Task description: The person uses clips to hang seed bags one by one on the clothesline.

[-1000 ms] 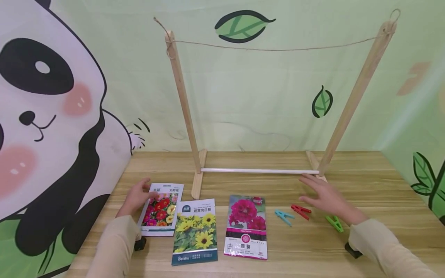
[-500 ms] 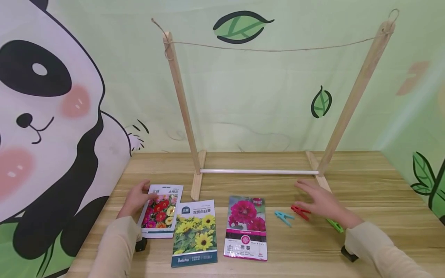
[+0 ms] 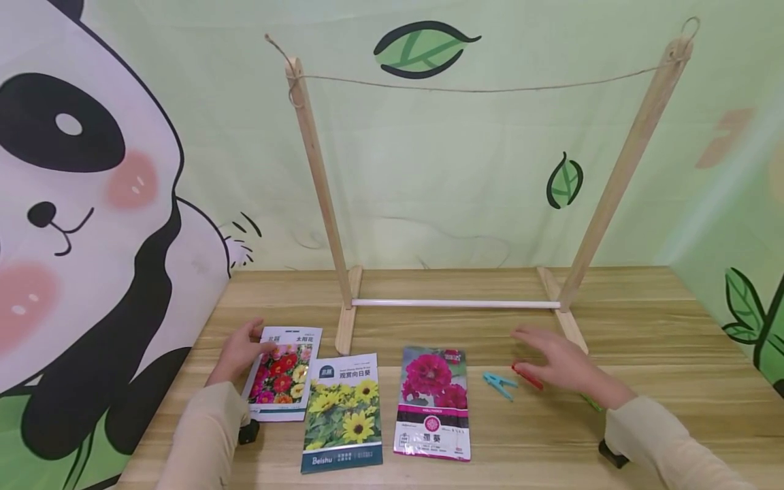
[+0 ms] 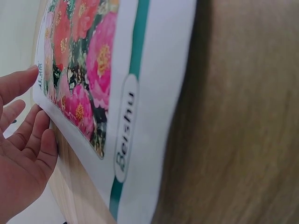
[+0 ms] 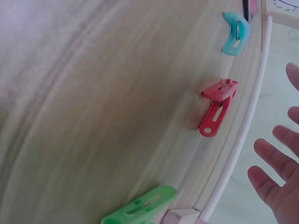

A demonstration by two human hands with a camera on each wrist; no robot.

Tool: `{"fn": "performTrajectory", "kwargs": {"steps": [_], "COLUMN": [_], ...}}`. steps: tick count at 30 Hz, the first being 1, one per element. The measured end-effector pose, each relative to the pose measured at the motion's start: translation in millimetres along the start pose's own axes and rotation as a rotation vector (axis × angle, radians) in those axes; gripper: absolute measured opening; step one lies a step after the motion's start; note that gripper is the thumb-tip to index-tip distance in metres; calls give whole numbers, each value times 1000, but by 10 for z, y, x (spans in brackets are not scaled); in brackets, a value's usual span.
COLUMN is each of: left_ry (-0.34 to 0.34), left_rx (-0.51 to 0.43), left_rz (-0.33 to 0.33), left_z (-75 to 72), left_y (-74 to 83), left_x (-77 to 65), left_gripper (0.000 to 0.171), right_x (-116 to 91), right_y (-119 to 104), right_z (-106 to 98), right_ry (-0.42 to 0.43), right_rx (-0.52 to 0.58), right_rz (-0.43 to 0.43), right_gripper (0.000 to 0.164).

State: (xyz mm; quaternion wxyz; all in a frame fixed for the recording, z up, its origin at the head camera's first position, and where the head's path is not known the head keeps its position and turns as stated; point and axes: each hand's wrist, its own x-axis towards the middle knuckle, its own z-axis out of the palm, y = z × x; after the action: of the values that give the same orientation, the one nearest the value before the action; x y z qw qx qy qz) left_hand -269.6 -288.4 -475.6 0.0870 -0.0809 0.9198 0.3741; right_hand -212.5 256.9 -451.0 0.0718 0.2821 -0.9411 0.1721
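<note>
My left hand (image 3: 235,354) lies at the left edge of a seed packet (image 3: 283,374) with red, pink and yellow flowers. In the left wrist view its thumb overlaps the packet's face; the bent fingers (image 4: 32,135) are right at the edge, a gap showing between thumb and fingers. Above the table on the right, my right hand (image 3: 560,361) spreads its fingers, holding nothing. It partly covers a red clothespin (image 3: 527,376) and nearly hides a green clothespin (image 5: 142,205). A blue clothespin (image 3: 499,386) sits just left of the red one.
A sunflower seed packet (image 3: 343,412) and a hollyhock seed packet (image 3: 431,405) lie side by side in front. Behind stands a wooden frame (image 3: 318,177) with a white crossbar (image 3: 456,303) low down and a slack string (image 3: 478,90) tied between its post tops.
My right hand has moved left and a little toward me, from beside the crossbar's right end to over the red clothespin. The left hand has stayed at the flower packet.
</note>
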Motion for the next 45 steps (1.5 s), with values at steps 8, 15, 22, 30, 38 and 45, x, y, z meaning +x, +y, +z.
{"fn": "performTrajectory", "kwargs": {"steps": [8,15,22,30,38,45], "left_ry": [1,-1,-6,0,0,-5], "left_rx": [-21,-10,-13,-14,-13,-13], "left_rz": [0,-13,-27,-20,-24,-40], "left_z": [8,10,19,14,15,14], "left_y": [-17,-18,-19,-4,27,31], "left_x": [16,14,15,23,0,-1], "left_gripper": [63,63,63,61,60,61], "right_x": [-49,-68,-78,-109,-129,-132], "right_y": [-22,-48,-93,-120,-114,-127], "right_z": [74,112,133,209,267,288], "right_ry": [45,-8,-20,-21,6,2], "right_rx": [-68,-84,-83,-58,-93,-108], "right_rz": [-93,-54,-65,-74,-103,-144], "right_gripper": [46,48,49,43,45,43]}}
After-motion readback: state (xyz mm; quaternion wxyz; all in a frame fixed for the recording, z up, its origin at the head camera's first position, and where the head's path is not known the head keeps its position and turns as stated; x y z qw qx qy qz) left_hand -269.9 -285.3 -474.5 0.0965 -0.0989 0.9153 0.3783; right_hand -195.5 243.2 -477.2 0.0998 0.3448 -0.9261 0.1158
